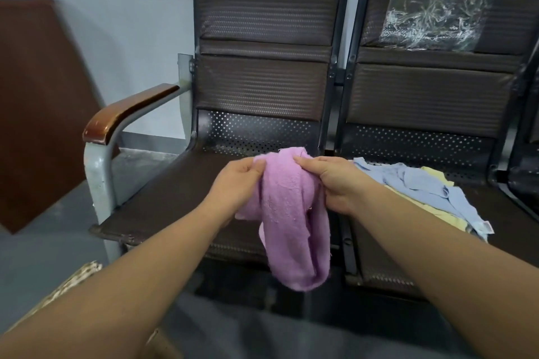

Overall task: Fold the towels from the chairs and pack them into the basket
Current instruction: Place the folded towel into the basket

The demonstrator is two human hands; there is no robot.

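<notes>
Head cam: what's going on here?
A person holds a purple towel up in front of the left chair. The left hand and right hand pinch it near its top edge. The towel hangs bunched and is not yet folded. Blue towels and yellow towels lie in a loose pile on the seat of the right chair. No basket is clearly in view.

A pale grey wall (pixel 116 23) backs a row of dark brown chairs (pixel 262 81) with perforated metal panels; a wooden armrest (pixel 128 111) caps the left end; a reddish-brown board (pixel 38 96) leans on the wall; grey floor (pixel 43 242) below.
</notes>
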